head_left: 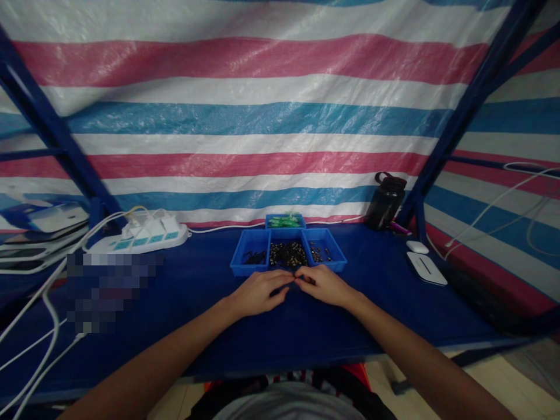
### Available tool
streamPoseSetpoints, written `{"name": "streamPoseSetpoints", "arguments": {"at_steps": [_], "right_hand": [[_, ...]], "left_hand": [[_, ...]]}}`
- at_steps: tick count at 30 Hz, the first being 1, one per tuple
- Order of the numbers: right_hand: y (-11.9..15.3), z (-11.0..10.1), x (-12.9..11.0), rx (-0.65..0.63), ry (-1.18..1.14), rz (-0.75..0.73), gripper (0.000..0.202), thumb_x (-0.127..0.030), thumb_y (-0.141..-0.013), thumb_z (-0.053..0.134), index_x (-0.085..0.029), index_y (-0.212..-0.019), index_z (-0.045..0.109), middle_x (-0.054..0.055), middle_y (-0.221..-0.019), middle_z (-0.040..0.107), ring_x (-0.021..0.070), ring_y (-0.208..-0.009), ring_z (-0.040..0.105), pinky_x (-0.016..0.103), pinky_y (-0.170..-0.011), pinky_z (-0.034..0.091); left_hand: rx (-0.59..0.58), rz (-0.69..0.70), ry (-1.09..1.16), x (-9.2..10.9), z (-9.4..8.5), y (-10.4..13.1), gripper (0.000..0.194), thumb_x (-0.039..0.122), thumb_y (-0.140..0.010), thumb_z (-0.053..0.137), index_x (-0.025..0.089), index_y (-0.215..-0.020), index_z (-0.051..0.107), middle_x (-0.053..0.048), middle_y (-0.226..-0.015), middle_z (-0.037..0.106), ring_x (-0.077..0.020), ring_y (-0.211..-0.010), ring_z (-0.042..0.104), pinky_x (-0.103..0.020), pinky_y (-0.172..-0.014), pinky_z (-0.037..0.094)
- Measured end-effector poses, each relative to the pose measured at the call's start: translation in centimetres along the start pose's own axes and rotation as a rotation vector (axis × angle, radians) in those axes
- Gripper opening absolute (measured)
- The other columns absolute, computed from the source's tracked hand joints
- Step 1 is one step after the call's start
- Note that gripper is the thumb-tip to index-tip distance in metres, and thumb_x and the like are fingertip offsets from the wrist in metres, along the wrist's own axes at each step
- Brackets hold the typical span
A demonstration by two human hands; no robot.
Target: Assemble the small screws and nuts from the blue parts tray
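My left hand (261, 291) reaches in over the blue table, its fingers stretched out and its thumb apart from them. Its fingertips meet those of my right hand (326, 284), whose fingers are bent in a pinch. Whatever is between the right fingertips is too small to make out. Just beyond both hands stands a blue middle bin (286, 232) full of small black and brass-coloured parts (287, 254). The left bin (238, 256) contains thin black pieces (255, 257). In the right bin (335, 254) lie several small metallic parts (315, 252).
Behind these, a smaller blue bin (268, 220) holds green pieces (285, 221). A white power strip (151, 239) with cables is at left, near stacked devices (39, 245). A black bottle (385, 201), a white case (417, 247) and a flat white device (426, 268) stand at right.
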State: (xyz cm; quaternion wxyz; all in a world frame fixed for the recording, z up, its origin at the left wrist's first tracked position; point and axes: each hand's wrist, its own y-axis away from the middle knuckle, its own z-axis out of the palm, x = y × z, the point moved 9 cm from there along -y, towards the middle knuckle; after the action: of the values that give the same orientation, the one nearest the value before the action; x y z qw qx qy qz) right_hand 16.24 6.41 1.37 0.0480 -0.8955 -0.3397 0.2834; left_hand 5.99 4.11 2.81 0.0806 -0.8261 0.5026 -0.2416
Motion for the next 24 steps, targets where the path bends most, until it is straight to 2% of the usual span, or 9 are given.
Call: {"name": "streamPoseSetpoints", "arguments": {"at_steps": [10,16,20,24], "right_hand": [[-0.1,0.1,0.1,0.004,-0.061,-0.009,0.018,-0.029,-0.091,0.051,-0.017,-0.094,0.064,-0.002,-0.062,0.059,0.0106,-0.055,0.053,0.02,-0.054,0.034],[-0.1,0.2,0.3,-0.009,-0.063,-0.015,0.017,-0.023,-0.089,0.052,-0.017,-0.096,0.065,-0.001,-0.065,0.063,0.0113,-0.058,0.056,0.02,-0.056,0.036],[0.0,0.5,0.1,-0.037,0.009,-0.009,0.015,-0.02,-0.088,0.052,-0.018,-0.096,0.064,-0.001,-0.065,0.063,0.0113,-0.057,0.056,0.02,-0.055,0.034],[0.0,1.5,-0.6,-0.086,0.194,-0.022,0.01,-0.021,-0.086,0.053,-0.017,-0.089,0.063,0.001,-0.067,0.065,0.0133,-0.059,0.058,0.022,-0.054,0.03]], "left_hand": [[-0.002,0.029,-0.034,0.2,-0.1,0.1,0.036,0.017,-0.09,0.043,0.021,-0.124,0.055,-0.005,-0.126,0.058,-0.0161,-0.112,0.057,-0.029,-0.098,0.046],[-0.004,0.065,-0.052,0.7,0.0,0.2,0.035,0.02,-0.09,0.044,0.021,-0.123,0.057,-0.005,-0.124,0.06,-0.0169,-0.11,0.058,-0.029,-0.097,0.047],[-0.02,0.048,-0.067,0.6,0.1,0.1,0.028,0.02,-0.091,0.043,0.02,-0.113,0.059,-0.005,-0.119,0.061,-0.0159,-0.106,0.059,-0.026,-0.091,0.048],[-0.011,-0.005,-0.087,0.0,0.2,0.1,0.02,0.021,-0.092,0.044,0.019,-0.108,0.056,-0.004,-0.105,0.063,-0.015,-0.096,0.061,-0.023,-0.081,0.049]]}}
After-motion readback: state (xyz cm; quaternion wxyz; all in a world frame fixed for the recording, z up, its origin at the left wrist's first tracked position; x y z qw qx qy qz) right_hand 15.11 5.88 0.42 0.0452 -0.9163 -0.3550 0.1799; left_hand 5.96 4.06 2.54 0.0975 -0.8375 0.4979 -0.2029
